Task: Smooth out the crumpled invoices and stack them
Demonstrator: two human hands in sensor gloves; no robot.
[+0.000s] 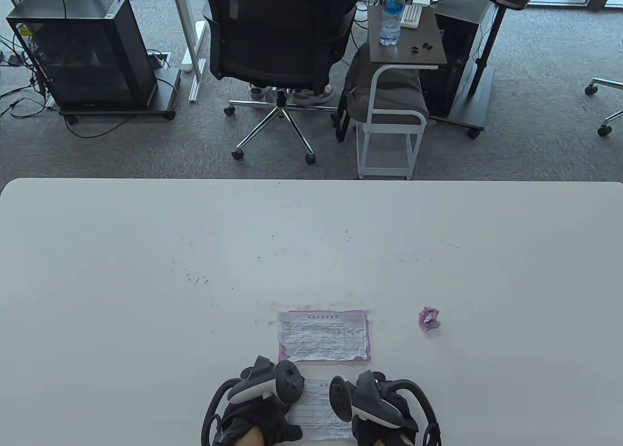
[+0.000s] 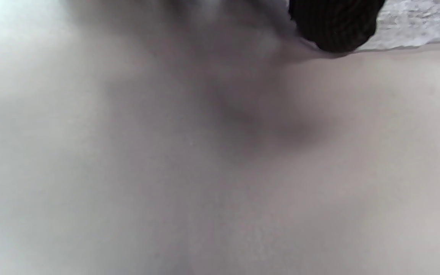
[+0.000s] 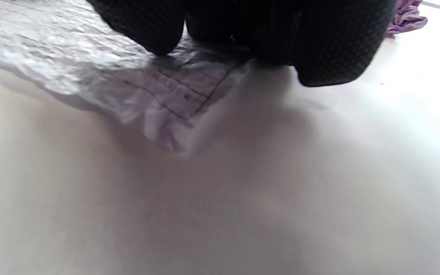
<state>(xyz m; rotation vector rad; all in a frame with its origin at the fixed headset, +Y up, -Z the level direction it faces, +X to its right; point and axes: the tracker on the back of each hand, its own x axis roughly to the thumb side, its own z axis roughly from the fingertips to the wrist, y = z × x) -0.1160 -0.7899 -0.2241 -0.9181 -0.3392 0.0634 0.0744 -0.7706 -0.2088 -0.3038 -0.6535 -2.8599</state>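
A creased white invoice (image 1: 316,409) lies flat at the table's near edge. My left hand (image 1: 260,407) rests on its left side and my right hand (image 1: 382,409) on its right side, fingers down on the paper (image 3: 155,88). In the left wrist view a gloved fingertip (image 2: 334,26) touches the paper's edge (image 2: 414,23). A flattened stack with a pink sheet under a white one (image 1: 322,336) lies just beyond. A crumpled pink ball (image 1: 429,318) sits to the right, also in the right wrist view (image 3: 407,19).
The white table (image 1: 146,270) stretches wide around the papers. Beyond its far edge are an office chair (image 1: 277,42), a small side cart (image 1: 399,76) with a water bottle (image 1: 392,12), and a black PC case (image 1: 82,51).
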